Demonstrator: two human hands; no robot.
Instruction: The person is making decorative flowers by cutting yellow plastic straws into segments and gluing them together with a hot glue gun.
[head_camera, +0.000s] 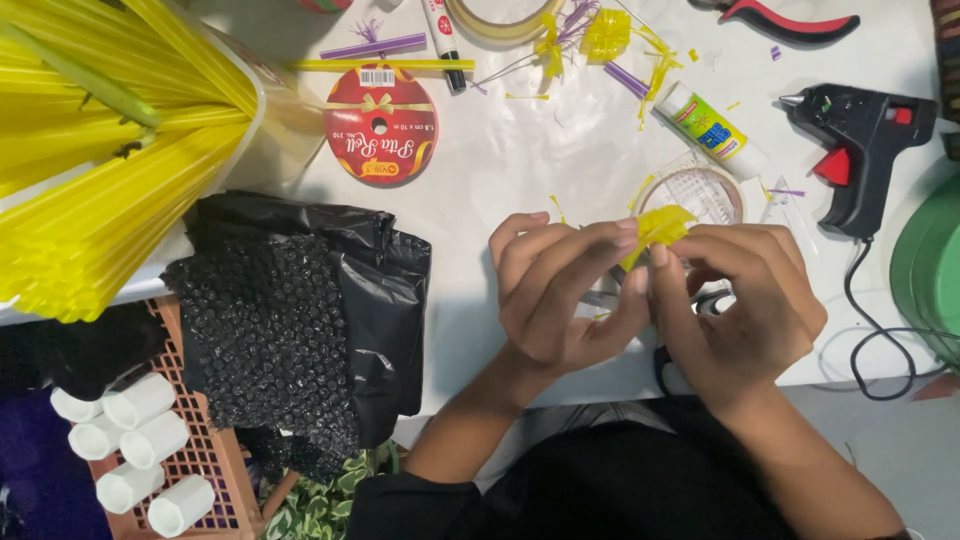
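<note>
My left hand (560, 295) and my right hand (745, 305) meet over the front edge of the white table (520, 160). Together their fingertips pinch a small folded piece of yellow plastic strip (660, 228). Just behind the piece lies a clear roll of tape (700, 190). Under my right hand something dark, perhaps scissors, shows only partly.
A black and red glue gun (860, 140) with its cable lies right; a glue stick (712, 130) beside it. A red ribbon card (380, 125), marker (442, 40), yellow scraps (605, 35), pliers (790, 18). Yellow straws (90, 150) in a tub left, black bubble wrap (290, 320), white cylinders (140, 440) in a crate.
</note>
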